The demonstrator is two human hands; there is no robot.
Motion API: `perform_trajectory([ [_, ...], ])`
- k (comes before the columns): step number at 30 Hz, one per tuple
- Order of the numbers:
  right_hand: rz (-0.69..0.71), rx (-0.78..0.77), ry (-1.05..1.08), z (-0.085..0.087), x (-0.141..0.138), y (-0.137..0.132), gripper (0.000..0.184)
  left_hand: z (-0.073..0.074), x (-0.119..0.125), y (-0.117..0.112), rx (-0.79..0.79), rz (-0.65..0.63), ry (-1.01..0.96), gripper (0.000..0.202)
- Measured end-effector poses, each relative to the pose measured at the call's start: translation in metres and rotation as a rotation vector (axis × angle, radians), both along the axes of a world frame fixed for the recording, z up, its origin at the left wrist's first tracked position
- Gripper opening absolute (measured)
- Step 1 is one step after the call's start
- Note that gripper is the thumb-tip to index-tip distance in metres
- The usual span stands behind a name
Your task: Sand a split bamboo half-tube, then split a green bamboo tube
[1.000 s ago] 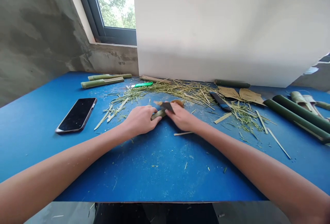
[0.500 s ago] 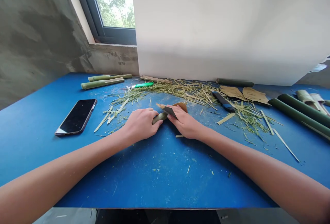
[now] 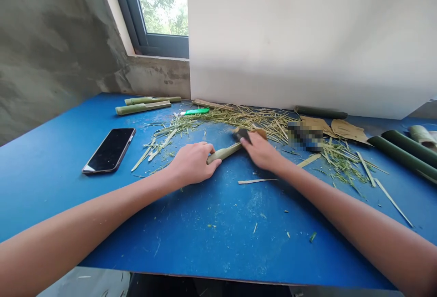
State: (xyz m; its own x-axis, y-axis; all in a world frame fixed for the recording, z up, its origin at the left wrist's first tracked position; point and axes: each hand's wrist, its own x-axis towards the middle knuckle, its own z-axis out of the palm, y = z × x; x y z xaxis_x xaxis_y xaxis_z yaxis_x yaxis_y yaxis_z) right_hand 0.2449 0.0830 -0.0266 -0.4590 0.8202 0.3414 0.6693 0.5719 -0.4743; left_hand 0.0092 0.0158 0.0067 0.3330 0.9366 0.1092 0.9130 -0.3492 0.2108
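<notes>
My left hand is closed round the near end of a short pale green bamboo piece that lies flat on the blue table. My right hand grips a folded piece of sandpaper, dark on one face and brown on the other, and presses it on the far end of the bamboo piece. A thin pale sliver lies just below my right wrist.
A black phone lies at the left. Green shavings spread across the back, with a green cutter, split bamboo lengths, brown paper sheets and dark green bamboo tubes at the right. A white board stands behind.
My right hand has slid the sandpaper along the bamboo piece, away from my left hand toward its far end. More of the piece now shows between the hands. The camera has shifted slightly.
</notes>
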Motion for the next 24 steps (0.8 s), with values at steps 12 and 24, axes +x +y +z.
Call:
perform_trajectory([
  [12,0.189,-0.045,-0.046,0.005,-0.002,-0.007,0.042,-0.001,0.001,-0.004,0.027,-0.019,0.044,0.032],
  [24,-0.02,-0.027,-0.03,0.002,0.003,-0.01,0.046,-0.001,0.008,-0.012,-0.023,-0.015,0.052,0.031],
])
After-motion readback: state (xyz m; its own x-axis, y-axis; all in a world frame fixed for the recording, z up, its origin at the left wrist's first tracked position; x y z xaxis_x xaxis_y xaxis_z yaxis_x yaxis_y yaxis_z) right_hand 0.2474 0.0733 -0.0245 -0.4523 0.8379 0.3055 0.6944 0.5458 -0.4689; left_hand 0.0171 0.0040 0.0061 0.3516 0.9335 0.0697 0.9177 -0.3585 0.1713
